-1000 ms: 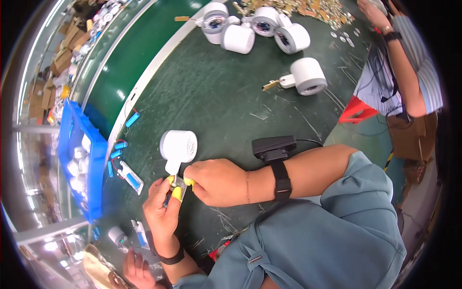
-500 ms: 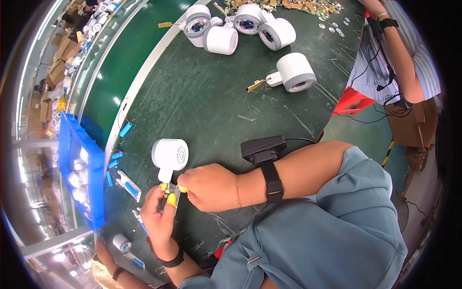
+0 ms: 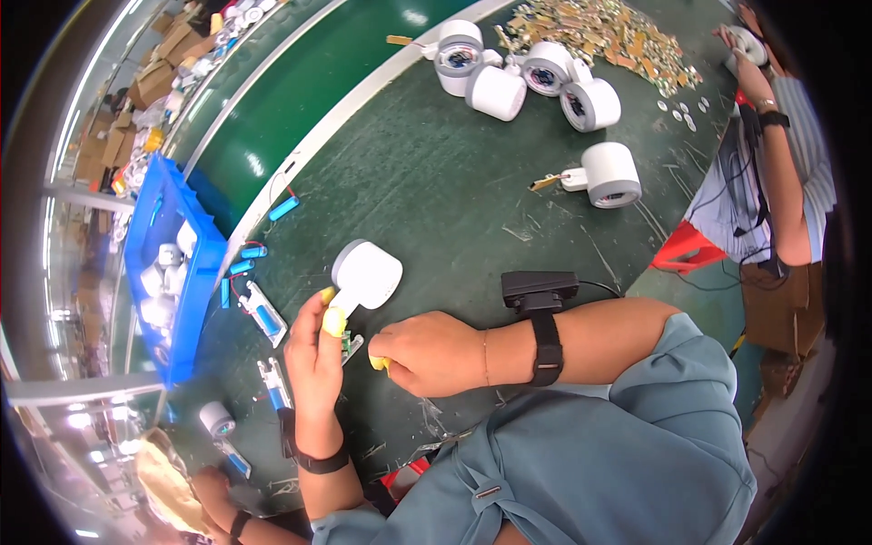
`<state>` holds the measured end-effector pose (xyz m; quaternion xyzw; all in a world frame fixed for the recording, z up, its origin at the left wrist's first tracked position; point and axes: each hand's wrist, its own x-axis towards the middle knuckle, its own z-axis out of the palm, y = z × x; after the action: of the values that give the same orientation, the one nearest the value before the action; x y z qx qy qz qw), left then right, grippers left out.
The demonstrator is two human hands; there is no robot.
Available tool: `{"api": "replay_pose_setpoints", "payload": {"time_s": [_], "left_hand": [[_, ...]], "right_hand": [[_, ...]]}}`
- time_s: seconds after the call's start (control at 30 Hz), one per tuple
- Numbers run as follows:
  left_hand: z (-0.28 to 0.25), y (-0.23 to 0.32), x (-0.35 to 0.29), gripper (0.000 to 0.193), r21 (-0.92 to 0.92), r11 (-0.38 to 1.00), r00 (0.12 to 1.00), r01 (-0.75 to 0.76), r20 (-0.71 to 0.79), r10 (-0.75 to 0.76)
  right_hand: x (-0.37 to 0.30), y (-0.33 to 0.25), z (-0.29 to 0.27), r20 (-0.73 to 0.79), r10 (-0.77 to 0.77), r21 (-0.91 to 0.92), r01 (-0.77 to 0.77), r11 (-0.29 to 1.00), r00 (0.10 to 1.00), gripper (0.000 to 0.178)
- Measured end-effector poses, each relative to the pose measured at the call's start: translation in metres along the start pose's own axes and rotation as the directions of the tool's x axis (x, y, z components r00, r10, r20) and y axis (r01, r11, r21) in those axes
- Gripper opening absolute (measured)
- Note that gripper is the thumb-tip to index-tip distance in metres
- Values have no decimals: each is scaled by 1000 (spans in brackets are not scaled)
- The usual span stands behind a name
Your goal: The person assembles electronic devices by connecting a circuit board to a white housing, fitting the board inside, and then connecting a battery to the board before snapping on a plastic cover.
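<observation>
My left hand (image 3: 315,354) grips the short neck of a white cup-shaped housing (image 3: 372,275) with a grey rim, which tilts up above the table. Yellow covers sit on its thumb and a fingertip. Just below the neck, a small green circuit board (image 3: 346,343) shows beside the thumb, partly hidden by it. My right hand (image 3: 422,354) is closed to the right of the board, its yellow-covered fingertips pressed together. Whatever is in that pinch, if anything, cannot be made out.
Similar housings (image 3: 610,174) stand at the far right and back, near a heap of small boards (image 3: 590,41). Blue cylindrical batteries (image 3: 283,209) and white handle pieces (image 3: 263,313) lie at left beside a blue bin (image 3: 195,300). A co-worker's arm (image 3: 788,173) is at far right.
The housing has tipped and turned, so its holed face no longer shows. My left thumb has moved onto its neck, and my right hand has drawn away to the right. The whole view has shifted.
</observation>
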<state>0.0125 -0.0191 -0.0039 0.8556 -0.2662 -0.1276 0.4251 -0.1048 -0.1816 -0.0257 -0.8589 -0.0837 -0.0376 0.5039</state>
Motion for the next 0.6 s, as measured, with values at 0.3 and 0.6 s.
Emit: {"api": "replay_pose_setpoints", "payload": {"time_s": [0.3,0.6], "left_hand": [[-3,26,-13,30,571,562,719,-598,72,692],[-88,8,-65,40,857,332,683,-394,32,730]], "right_hand": [[-2,2,2,64,-116,13,116,993,991,13],[-2,1,-2,99,-141,2,141,990,985,15]]}}
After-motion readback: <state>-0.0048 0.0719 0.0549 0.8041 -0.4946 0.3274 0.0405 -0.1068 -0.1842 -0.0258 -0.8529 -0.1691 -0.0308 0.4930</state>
